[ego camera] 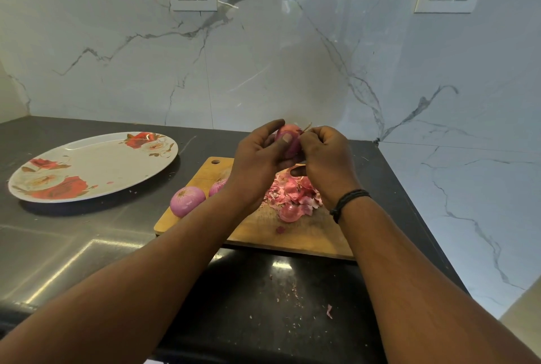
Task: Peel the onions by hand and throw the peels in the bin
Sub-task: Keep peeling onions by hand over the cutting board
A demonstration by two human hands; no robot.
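Mid-frame, left hand [257,159] cups an onion [288,141] while right hand [325,159] pinches its skin (peeling underway); next, likely tear the skin free.

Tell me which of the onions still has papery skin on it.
The pink onion held up in the left hand, its skin pinched by the right hand. The two purple onions on the wooden board look bare.

The dark table [87,246] carries a floral plate [96,159] at left and a wooden cutting board [263,235] near centre, well apart. Small peel scraps [329,311] lie on the table in front of the board.
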